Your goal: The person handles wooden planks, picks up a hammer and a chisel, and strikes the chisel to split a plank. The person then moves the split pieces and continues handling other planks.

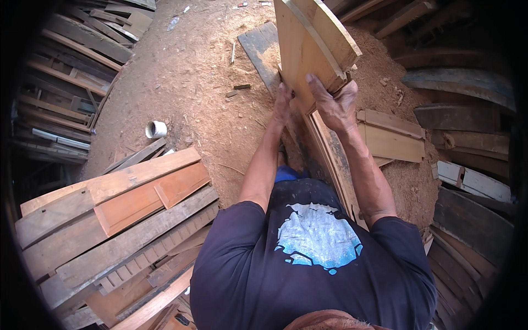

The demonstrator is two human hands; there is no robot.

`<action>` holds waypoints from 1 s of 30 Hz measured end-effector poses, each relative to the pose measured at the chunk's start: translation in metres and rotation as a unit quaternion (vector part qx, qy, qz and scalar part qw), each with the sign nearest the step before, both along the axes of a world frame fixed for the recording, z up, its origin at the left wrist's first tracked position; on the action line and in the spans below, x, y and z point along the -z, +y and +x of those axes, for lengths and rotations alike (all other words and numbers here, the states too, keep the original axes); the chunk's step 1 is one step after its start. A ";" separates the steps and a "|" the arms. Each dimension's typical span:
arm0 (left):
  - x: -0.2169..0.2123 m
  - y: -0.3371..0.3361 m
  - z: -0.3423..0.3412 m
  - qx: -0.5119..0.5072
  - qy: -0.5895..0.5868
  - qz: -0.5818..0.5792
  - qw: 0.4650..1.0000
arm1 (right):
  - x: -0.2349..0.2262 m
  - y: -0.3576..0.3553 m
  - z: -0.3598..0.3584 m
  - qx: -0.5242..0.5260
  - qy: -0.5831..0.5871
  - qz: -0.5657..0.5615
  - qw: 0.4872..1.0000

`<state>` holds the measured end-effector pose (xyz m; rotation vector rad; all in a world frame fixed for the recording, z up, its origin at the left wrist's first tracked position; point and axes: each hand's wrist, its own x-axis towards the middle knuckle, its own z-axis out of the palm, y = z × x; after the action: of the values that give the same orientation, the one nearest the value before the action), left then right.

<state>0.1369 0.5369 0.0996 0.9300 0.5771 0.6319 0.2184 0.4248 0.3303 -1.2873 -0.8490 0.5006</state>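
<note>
A pale wooden panel [300,52] with a curved, layered edge stands tilted up in front of me. My right hand [336,107] is closed round its near lower corner, the thumb lying on the flat face and the other fingers partly hidden. My left hand [283,102] is closed at the panel's left lower edge; most of its fingertips are hidden. Beneath my hands, a long narrow wooden piece [324,146] with grooved edges runs back toward my right side. A dark, worn plank [258,47] lies beyond, with sawdust on it.
Stacked boards [126,220] fill the lower left, and more timber [82,60] lines the upper left. Planks [467,121] are piled along the right. A flat light board [390,137] lies right of my right forearm. A white cup-like container [156,130] rests on the sawdust-covered ground [187,71].
</note>
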 end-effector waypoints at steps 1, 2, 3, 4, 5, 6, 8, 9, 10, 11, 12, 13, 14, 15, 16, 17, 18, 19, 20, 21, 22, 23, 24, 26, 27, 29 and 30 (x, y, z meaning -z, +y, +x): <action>0.006 -0.001 -0.004 -0.004 0.029 -0.038 0.999 | -0.002 0.000 -0.003 -0.003 0.032 0.001 0.999; 0.014 0.000 -0.006 -0.007 0.057 -0.074 0.996 | -0.005 0.001 -0.004 -0.004 0.062 0.003 0.998; 0.022 -0.003 -0.011 -0.009 0.070 -0.086 0.994 | 0.003 0.003 -0.002 0.021 0.003 0.007 1.000; 0.035 -0.008 -0.015 -0.009 0.081 -0.097 0.992 | 0.018 0.004 0.004 0.047 -0.057 0.011 0.997; 0.039 -0.015 -0.018 -0.008 0.094 -0.109 0.990 | 0.026 0.006 0.009 0.074 -0.115 0.014 0.991; 0.044 -0.027 -0.018 -0.002 0.128 -0.044 0.991 | 0.028 0.007 0.016 0.061 -0.106 0.012 0.992; 0.043 -0.061 -0.018 0.019 0.202 0.096 0.975 | 0.028 0.007 0.027 0.036 -0.088 0.005 0.995; 0.040 -0.078 -0.019 0.028 0.242 0.167 0.955 | 0.023 0.008 0.025 0.059 -0.061 0.026 0.996; 0.027 -0.092 -0.017 0.042 0.287 0.249 0.924 | 0.009 0.014 0.025 0.085 -0.036 0.050 0.994; 0.025 -0.097 -0.019 0.057 0.324 0.278 0.902 | -0.004 0.017 0.024 0.100 -0.008 0.073 0.992; 0.023 -0.097 -0.016 0.072 0.357 0.312 0.878 | -0.020 0.016 0.029 0.107 -0.035 0.064 0.992; 0.027 -0.098 -0.017 0.098 0.381 0.296 0.870 | -0.037 0.012 0.035 0.114 -0.061 0.051 0.990; 0.033 -0.096 -0.016 0.141 0.391 0.253 0.874 | -0.050 0.011 0.045 0.131 -0.073 0.095 0.984; 0.039 -0.093 -0.017 0.182 0.404 0.209 0.872 | -0.061 0.011 0.054 0.145 -0.084 0.140 0.976; 0.048 -0.093 -0.020 0.192 0.412 0.204 0.867 | -0.079 0.005 0.064 0.143 -0.110 0.134 0.974; 0.056 -0.091 -0.021 0.201 0.419 0.202 0.862 | -0.092 -0.001 0.074 0.142 -0.137 0.132 0.971; 0.064 -0.088 -0.022 0.209 0.425 0.201 0.857 | -0.097 -0.004 0.079 0.162 -0.125 0.136 0.969; 0.036 -0.086 -0.022 0.224 0.398 0.182 0.871 | -0.102 -0.008 0.086 0.187 -0.116 0.140 0.966; 0.039 -0.088 -0.021 0.210 0.368 0.191 0.885 | -0.103 -0.012 0.092 0.212 -0.107 0.143 0.961; 0.047 -0.089 -0.021 0.196 0.338 0.199 0.899 | -0.102 -0.020 0.097 0.205 -0.112 0.137 0.963; 0.040 -0.088 -0.020 0.183 0.310 0.206 0.910 | -0.100 -0.026 0.101 0.214 -0.120 0.114 0.963; 0.034 -0.087 -0.020 0.195 0.324 0.197 0.905 | -0.097 -0.032 0.103 0.223 -0.128 0.091 0.962; 0.026 -0.085 -0.021 0.207 0.338 0.187 0.899 | -0.093 -0.038 0.107 0.231 -0.135 0.068 0.961; 0.015 -0.081 -0.021 0.225 0.354 0.183 0.889 | -0.076 -0.055 0.118 0.247 -0.102 0.015 0.963; 0.015 -0.078 -0.022 0.230 0.356 0.186 0.887 | -0.066 -0.063 0.124 0.251 -0.080 -0.004 0.965; 0.019 -0.078 -0.021 0.223 0.306 0.194 0.905 | -0.039 -0.084 0.142 0.264 -0.051 -0.043 0.962; 0.023 -0.076 -0.021 0.240 0.329 0.189 0.894 | -0.024 -0.095 0.150 0.273 -0.031 -0.048 0.960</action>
<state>0.1156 0.4607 0.0770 1.6157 0.7950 -0.0490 0.3686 0.3297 0.3546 -1.5616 -0.4879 0.0603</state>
